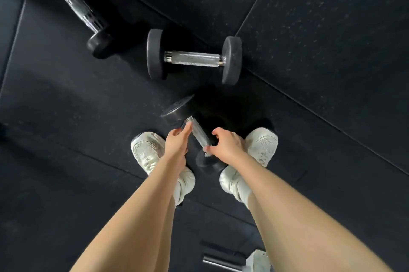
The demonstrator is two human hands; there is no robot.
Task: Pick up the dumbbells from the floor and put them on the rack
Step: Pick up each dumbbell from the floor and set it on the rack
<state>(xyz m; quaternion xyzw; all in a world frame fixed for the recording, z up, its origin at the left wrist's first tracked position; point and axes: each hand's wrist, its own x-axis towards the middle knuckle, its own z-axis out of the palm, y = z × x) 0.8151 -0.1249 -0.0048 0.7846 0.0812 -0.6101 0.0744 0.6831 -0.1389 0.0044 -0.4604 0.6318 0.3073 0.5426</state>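
Three black dumbbells with chrome handles lie on the dark rubber floor. The nearest dumbbell [199,133] rests slantwise between my white shoes. My left hand [177,142] stretches flat along the upper part of its handle, fingertips touching the chrome. My right hand [225,145] curves beside the lower part of the handle, thumb and fingers apart, one fingertip on the bar. Neither hand is closed around it. A second dumbbell [193,58] lies crosswise just beyond. The third dumbbell [73,4], blurred, lies at the top left.
My left shoe [148,150] and right shoe [261,145] flank the nearest dumbbell. A metal bar [221,263] and a grey fitting [257,259] show at the bottom edge. Floor mat seams run diagonally across the view.
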